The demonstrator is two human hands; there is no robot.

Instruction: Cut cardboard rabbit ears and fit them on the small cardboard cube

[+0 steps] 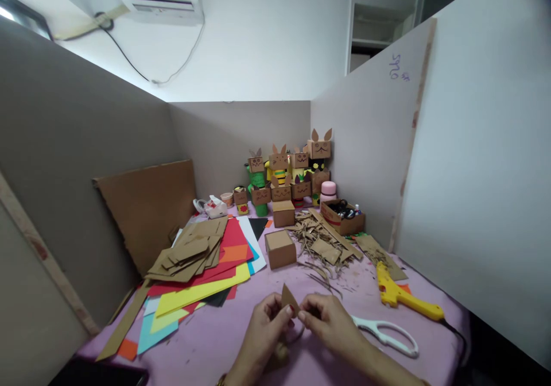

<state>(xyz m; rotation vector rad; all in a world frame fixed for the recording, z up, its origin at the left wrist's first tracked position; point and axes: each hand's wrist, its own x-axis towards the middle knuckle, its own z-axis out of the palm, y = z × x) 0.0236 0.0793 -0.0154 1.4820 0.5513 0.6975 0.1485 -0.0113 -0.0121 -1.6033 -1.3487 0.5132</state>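
Hands (301, 323), scissors (387, 334) beside, box (280, 248) beyond

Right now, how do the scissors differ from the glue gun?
The scissors have white handles; the glue gun is yellow. The scissors lie close beside the right hand, blades hidden behind it; the glue gun lies farther out, near the right partition, in full view. The glue gun has a dark cord at its handle end; the scissors have none. Both lie flat on the pink table cover, untouched; both hands pinch a cardboard piece.
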